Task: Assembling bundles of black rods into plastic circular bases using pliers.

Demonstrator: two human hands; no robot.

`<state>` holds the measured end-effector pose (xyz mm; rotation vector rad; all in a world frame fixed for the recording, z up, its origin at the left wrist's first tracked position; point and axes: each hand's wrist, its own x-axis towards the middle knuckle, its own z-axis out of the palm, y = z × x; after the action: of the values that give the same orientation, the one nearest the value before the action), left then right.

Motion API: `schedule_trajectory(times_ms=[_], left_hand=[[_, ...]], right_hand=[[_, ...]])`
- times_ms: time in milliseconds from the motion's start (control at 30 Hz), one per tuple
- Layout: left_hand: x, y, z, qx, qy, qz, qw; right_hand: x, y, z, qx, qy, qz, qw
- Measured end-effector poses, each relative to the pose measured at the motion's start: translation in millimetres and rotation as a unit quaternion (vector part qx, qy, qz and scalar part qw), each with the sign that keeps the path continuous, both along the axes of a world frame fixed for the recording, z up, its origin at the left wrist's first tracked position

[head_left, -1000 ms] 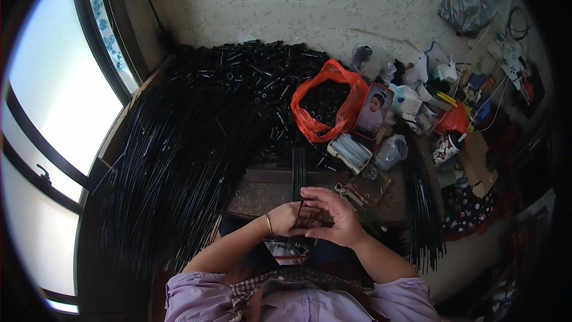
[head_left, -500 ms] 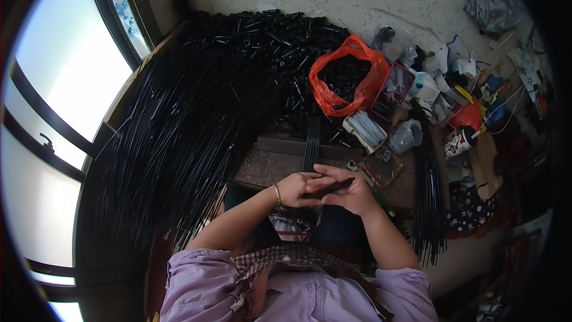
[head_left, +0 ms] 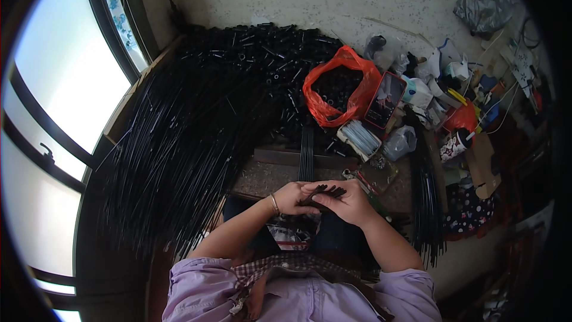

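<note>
My left hand (head_left: 292, 197) and my right hand (head_left: 348, 203) meet over my lap, both closed around a small bunch of short black tubes (head_left: 325, 192) that sticks out to the right between the fingers. A thin bracelet sits on my left wrist. Just beyond the hands a bundle of long black rods (head_left: 306, 152) lies across a low wooden board (head_left: 268, 176). A huge pile of long black rods (head_left: 190, 137) fans out to the left.
An orange plastic bag (head_left: 336, 92) of small black pieces stands behind the board. A phone (head_left: 385, 100), a plastic packet (head_left: 361, 137), a cup (head_left: 454, 145) and mixed clutter lie to the right. Another bundle of black rods (head_left: 426, 197) lies at my right. A window (head_left: 53, 101) fills the left.
The view has tilted a little. My hands have drawn closer together over my lap and the bunch of short black tubes now lies gathered between both of them.
</note>
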<state>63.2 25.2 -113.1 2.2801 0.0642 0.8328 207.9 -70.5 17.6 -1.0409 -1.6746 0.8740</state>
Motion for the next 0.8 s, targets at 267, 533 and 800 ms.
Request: schedule_trajectory(times_ms=[267,533,800], left_hand=[[-1.9,-4.9,8.6,-0.027,0.012,0.009,1.0],[-8.8,-7.4,61.9,-0.162,0.046,-0.064,0.984],[-10.3,-8.8,162.2,-0.22,0.008,-0.168,0.961]], right_hand=[[-9.2,-3.7,17.9,-0.001,-0.038,-0.051,0.998],[8.6,18.3,55.6,-0.023,-0.164,0.162,0.973],[53.6,81.6,31.6,-0.085,0.086,-0.01,0.993]])
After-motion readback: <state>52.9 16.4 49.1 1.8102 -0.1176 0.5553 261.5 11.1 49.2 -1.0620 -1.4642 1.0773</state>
